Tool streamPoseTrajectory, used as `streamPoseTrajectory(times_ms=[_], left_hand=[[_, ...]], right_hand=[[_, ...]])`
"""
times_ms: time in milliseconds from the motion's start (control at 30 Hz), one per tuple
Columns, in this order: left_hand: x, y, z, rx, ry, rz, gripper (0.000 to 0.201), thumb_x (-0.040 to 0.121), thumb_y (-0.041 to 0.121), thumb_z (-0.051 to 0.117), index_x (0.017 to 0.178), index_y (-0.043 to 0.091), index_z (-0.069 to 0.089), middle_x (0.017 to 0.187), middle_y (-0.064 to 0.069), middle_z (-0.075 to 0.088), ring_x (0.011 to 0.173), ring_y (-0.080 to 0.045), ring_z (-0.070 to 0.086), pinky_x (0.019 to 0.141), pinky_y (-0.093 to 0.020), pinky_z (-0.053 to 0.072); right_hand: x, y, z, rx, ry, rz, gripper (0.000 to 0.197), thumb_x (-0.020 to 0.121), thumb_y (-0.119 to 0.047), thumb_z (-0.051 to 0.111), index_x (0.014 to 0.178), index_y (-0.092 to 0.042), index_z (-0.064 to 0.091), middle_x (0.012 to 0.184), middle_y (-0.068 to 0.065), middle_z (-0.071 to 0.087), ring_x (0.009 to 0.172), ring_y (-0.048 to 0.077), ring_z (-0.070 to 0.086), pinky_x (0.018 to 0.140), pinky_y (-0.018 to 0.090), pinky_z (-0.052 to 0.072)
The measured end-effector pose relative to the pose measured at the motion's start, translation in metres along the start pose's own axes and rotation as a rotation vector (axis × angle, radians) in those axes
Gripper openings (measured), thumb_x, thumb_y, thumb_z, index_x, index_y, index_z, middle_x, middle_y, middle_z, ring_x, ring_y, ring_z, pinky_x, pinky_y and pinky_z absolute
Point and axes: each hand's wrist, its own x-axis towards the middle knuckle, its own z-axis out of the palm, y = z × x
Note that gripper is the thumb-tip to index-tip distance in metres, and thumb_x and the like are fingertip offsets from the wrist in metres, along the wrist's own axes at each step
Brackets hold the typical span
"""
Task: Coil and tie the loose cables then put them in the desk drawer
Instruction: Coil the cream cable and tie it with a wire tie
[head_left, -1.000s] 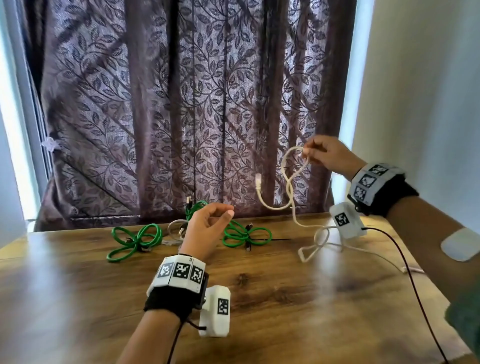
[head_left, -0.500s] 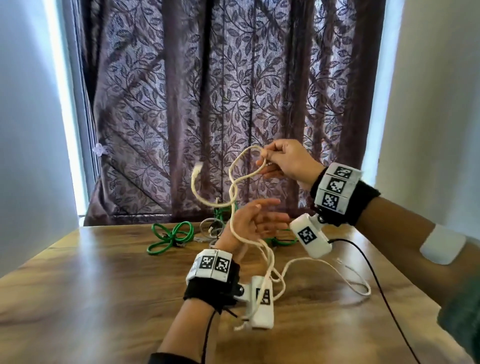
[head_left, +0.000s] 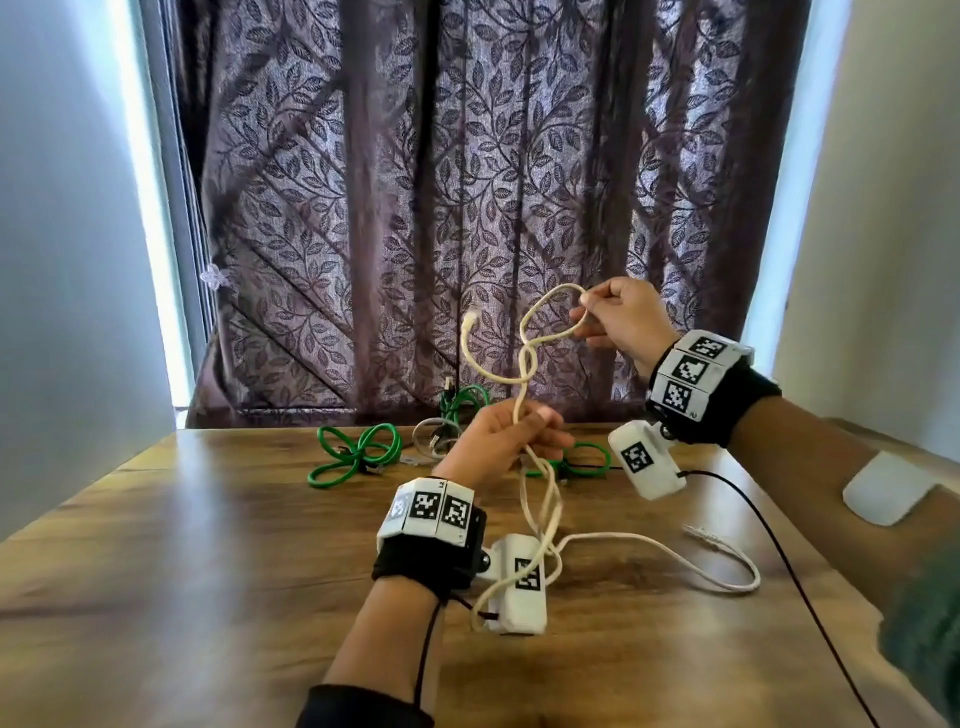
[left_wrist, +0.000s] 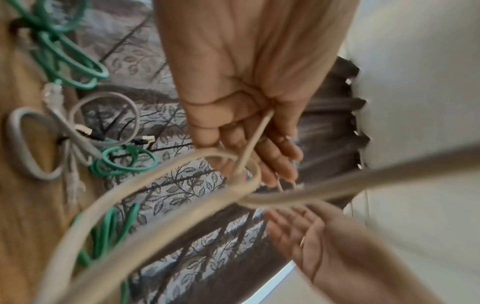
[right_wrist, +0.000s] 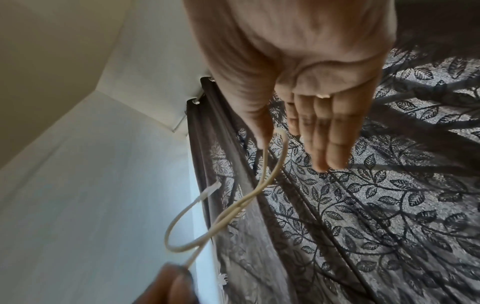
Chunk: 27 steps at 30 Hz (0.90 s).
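Observation:
A cream cable (head_left: 524, 364) hangs in the air above the wooden desk (head_left: 208, 571). My right hand (head_left: 618, 322) pinches the top of its loop between thumb and forefinger (right_wrist: 262, 131). Lower down, my left hand (head_left: 506, 439) grips the same cable (left_wrist: 249, 148) where it crosses below the loop. One plug end (head_left: 471, 318) sticks up to the left of the loop. The rest of the cable trails down over my left wrist camera (head_left: 522, 582) and across the desk to its other plug (head_left: 701, 532). No drawer is in view.
Coiled green cables (head_left: 358, 454) and a grey cable (head_left: 434, 436) lie at the back of the desk by a dark leaf-patterned curtain (head_left: 467, 182). White walls stand on both sides. A black wire (head_left: 769, 545) runs from my right wrist over the desk.
My left hand rose from the desk and took hold of the cream cable below the loop. The right hand kept its pinch on the loop and came left; the view shifted.

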Motion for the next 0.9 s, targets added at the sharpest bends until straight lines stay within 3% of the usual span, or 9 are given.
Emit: streamPoseTrajectory(times_ms=[33, 167, 267, 333, 467, 600, 700, 800, 900], left_hand=[[0.001, -0.001, -0.003, -0.055, 0.058, 0.02, 0.025, 0.099, 0.013, 0.039, 0.084, 0.009, 0.058, 0.066, 0.001, 0.071, 0.058, -0.006, 0.067, 0.05, -0.016, 0.051], [0.002, -0.001, -0.018, -0.364, 0.264, 0.121, 0.033, 0.101, 0.019, 0.032, 0.08, 0.008, 0.056, 0.069, -0.002, 0.071, 0.064, -0.01, 0.068, 0.059, -0.02, 0.053], [0.003, -0.001, -0.02, -0.441, 0.338, 0.142, 0.033, 0.101, 0.021, 0.032, 0.077, 0.01, 0.051, 0.065, -0.001, 0.07, 0.063, -0.01, 0.067, 0.06, -0.021, 0.053], [0.004, -0.001, -0.016, -0.438, 0.376, 0.138, 0.033, 0.101, 0.022, 0.032, 0.076, 0.012, 0.05, 0.063, 0.0, 0.069, 0.062, -0.009, 0.067, 0.06, -0.022, 0.052], [0.006, -0.001, -0.012, -0.421, 0.439, 0.184, 0.032, 0.101, 0.021, 0.033, 0.075, 0.013, 0.049, 0.061, 0.0, 0.066, 0.059, -0.01, 0.064, 0.059, -0.022, 0.05], [0.004, 0.002, -0.012, -0.502, 0.49, 0.287, 0.031, 0.102, 0.018, 0.031, 0.076, 0.011, 0.047, 0.054, 0.002, 0.063, 0.053, -0.01, 0.061, 0.058, -0.023, 0.05], [0.006, 0.002, -0.02, -0.516, 0.645, 0.43, 0.03, 0.102, 0.018, 0.033, 0.074, 0.013, 0.045, 0.048, 0.009, 0.048, 0.044, -0.007, 0.046, 0.05, -0.022, 0.044], [0.005, 0.005, -0.029, -0.516, 0.794, 0.531, 0.029, 0.102, 0.021, 0.033, 0.074, 0.016, 0.042, 0.046, 0.012, 0.038, 0.04, -0.004, 0.034, 0.046, -0.02, 0.034], [0.003, 0.011, -0.031, -0.661, 0.841, 0.519, 0.029, 0.101, 0.025, 0.036, 0.074, 0.018, 0.042, 0.048, 0.011, 0.038, 0.041, -0.005, 0.034, 0.046, -0.021, 0.035]], right_hand=[[-0.003, 0.0, 0.0, 0.02, -0.034, 0.021, 0.002, 0.092, -0.016, 0.057, 0.092, -0.015, 0.055, 0.097, 0.011, 0.07, 0.064, 0.015, 0.066, 0.056, 0.029, 0.055], [-0.025, 0.009, -0.011, -0.143, -0.309, 0.099, 0.052, 0.085, -0.037, 0.063, 0.127, -0.019, 0.038, 0.114, 0.004, 0.058, 0.083, 0.014, 0.059, 0.064, 0.026, 0.051], [-0.061, 0.028, -0.017, -0.581, -0.796, 0.025, 0.06, 0.08, -0.041, 0.067, 0.13, -0.021, 0.042, 0.135, 0.003, 0.05, 0.113, 0.014, 0.052, 0.098, 0.028, 0.041], [-0.094, 0.042, -0.013, -0.75, -1.065, 0.011, 0.066, 0.084, -0.033, 0.067, 0.14, -0.018, 0.036, 0.142, -0.002, 0.04, 0.126, 0.011, 0.04, 0.105, 0.021, 0.031], [-0.129, 0.06, 0.004, -0.637, -1.217, -0.063, 0.072, 0.085, -0.034, 0.066, 0.146, -0.024, 0.028, 0.148, -0.005, 0.034, 0.134, 0.011, 0.033, 0.113, 0.028, 0.025], [-0.122, 0.062, 0.018, -0.665, -1.177, -0.203, 0.05, 0.091, -0.02, 0.058, 0.138, -0.016, 0.041, 0.139, 0.005, 0.048, 0.123, 0.021, 0.047, 0.106, 0.039, 0.037], [-0.125, 0.067, 0.027, -0.586, -1.218, -0.103, 0.03, 0.095, -0.013, 0.047, 0.122, -0.003, 0.05, 0.108, 0.017, 0.062, 0.09, 0.031, 0.058, 0.08, 0.04, 0.048], [-0.132, 0.06, 0.03, -0.468, -1.271, 0.007, 0.02, 0.098, -0.004, 0.035, 0.108, 0.0, 0.052, 0.074, 0.003, 0.059, 0.057, 0.008, 0.053, 0.053, 0.021, 0.043], [-0.134, 0.06, 0.031, -0.368, -1.262, 0.05, 0.02, 0.099, -0.002, 0.036, 0.111, 0.001, 0.052, 0.083, 0.006, 0.059, 0.055, -0.003, 0.056, 0.055, 0.015, 0.046]])
